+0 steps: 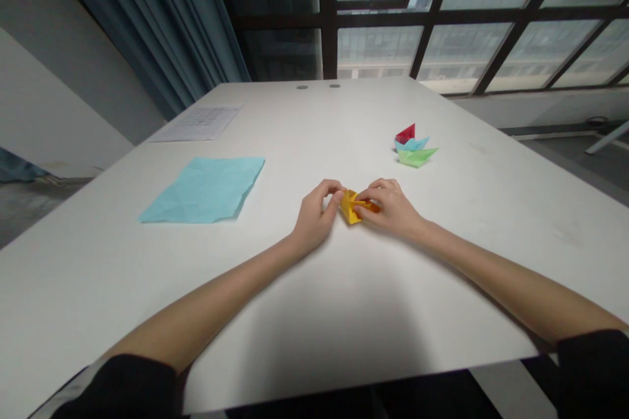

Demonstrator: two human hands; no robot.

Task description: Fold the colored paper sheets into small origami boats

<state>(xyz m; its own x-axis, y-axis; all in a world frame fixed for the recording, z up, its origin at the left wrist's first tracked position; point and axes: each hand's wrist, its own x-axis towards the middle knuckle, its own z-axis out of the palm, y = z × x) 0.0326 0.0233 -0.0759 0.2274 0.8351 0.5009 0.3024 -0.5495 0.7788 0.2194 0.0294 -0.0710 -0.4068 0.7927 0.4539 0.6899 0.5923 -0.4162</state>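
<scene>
A small folded yellow-orange paper piece (pixel 350 207) lies on the white table (pixel 344 314) near its middle. My left hand (pixel 317 213) pinches its left edge with fingers curled. From the right, my right hand (pixel 390 206) presses and pinches the paper's right side, covering part of it. Both hands rest on the tabletop.
A creased light-blue paper sheet (pixel 206 188) lies to the left. Three folded paper shapes, red (pixel 406 134), light blue (pixel 413 143) and green (pixel 417 156), sit together at the right rear. A white printed sheet (pixel 199 123) lies at the far left. Windows and a curtain stand behind.
</scene>
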